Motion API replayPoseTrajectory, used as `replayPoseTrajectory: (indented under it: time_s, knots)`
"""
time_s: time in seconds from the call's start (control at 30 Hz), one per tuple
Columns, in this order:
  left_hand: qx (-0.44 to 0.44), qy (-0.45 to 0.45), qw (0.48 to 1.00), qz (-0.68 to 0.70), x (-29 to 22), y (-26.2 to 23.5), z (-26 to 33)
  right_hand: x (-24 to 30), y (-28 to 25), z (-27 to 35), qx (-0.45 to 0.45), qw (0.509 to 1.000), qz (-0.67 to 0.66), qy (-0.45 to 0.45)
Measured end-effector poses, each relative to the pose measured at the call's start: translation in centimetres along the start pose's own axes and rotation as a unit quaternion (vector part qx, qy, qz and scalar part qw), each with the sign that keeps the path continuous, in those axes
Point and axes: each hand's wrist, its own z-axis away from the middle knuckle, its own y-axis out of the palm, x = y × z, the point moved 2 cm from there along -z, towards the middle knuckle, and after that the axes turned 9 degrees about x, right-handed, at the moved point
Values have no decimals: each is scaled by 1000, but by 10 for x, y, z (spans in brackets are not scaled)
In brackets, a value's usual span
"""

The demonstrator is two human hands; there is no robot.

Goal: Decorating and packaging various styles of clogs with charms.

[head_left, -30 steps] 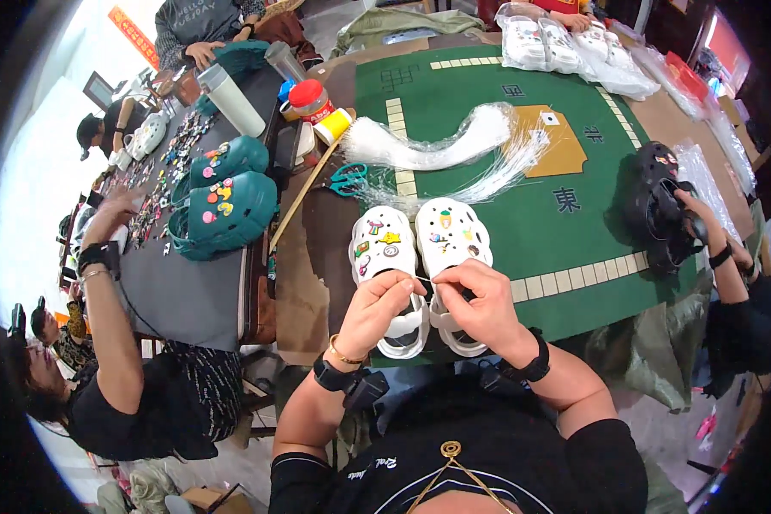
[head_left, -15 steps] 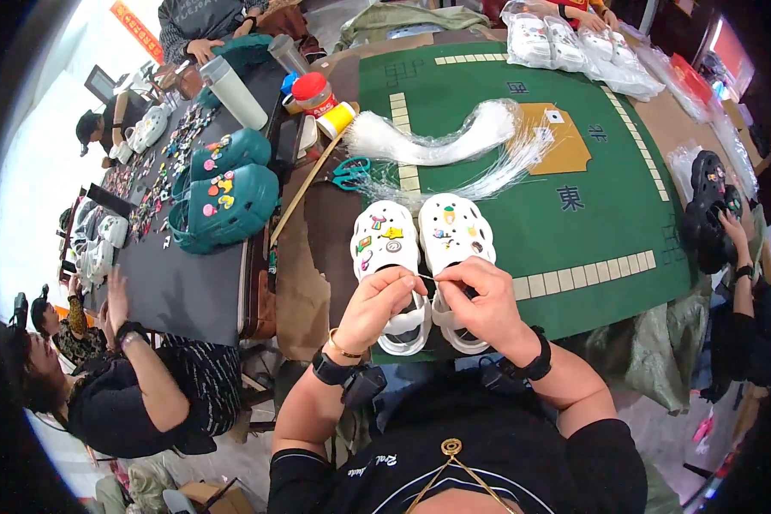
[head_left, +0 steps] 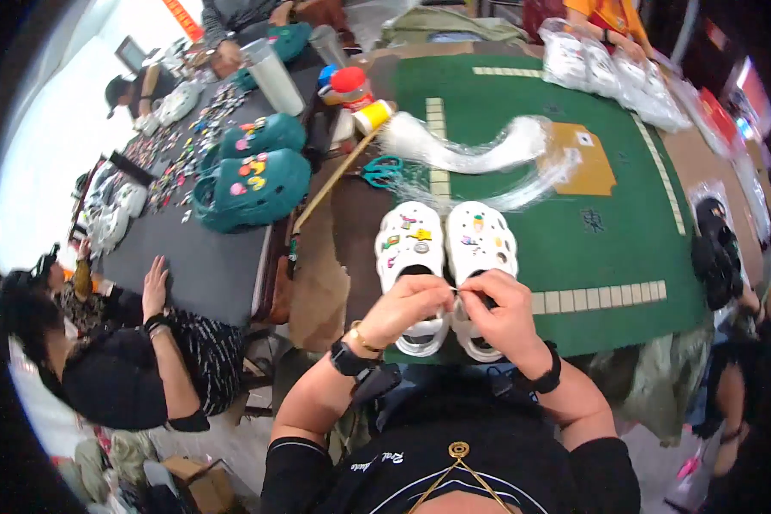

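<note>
A pair of white clogs with colourful charms stands side by side at the near table edge: the left clog (head_left: 409,236) and the right clog (head_left: 481,233). Over their heel openings, my left hand (head_left: 413,306) and my right hand (head_left: 503,310) meet, both closed in a pinch. Between the fingertips runs a thin white strand (head_left: 454,289), only a short piece of it visible. Beyond the clogs lies a bundle of thin clear-white strands (head_left: 463,154), with loose ones fanned toward me. My hands cover part of the heels and straps.
Teal-handled scissors (head_left: 382,171), a wooden stick (head_left: 338,180), a yellow-and-white cup (head_left: 373,116) and a red-lidded jar (head_left: 349,84) lie left of the bundle. Teal clogs (head_left: 253,188) stand on the dark table. Bagged white clogs (head_left: 587,64) are far right. Other people sit around.
My view has shifted, so the tables sit further right in it. My hands have come closer together on the strand. The person at left has lowered a hand to the dark table.
</note>
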Motion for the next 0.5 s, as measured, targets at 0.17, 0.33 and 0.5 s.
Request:
replayPoseTrajectory:
  time_s: [0.17,0.33,0.5]
  knots:
    - [20,3,999,39,6,2,-3,-3,1,6,17,1000,6,17]
    - [27,5,999,40,11,0,-3,-5,3,9,25,1000,7,13]
    - [49,5,998,31,8,2,-6,-8,4,12,27,999,-9,35]
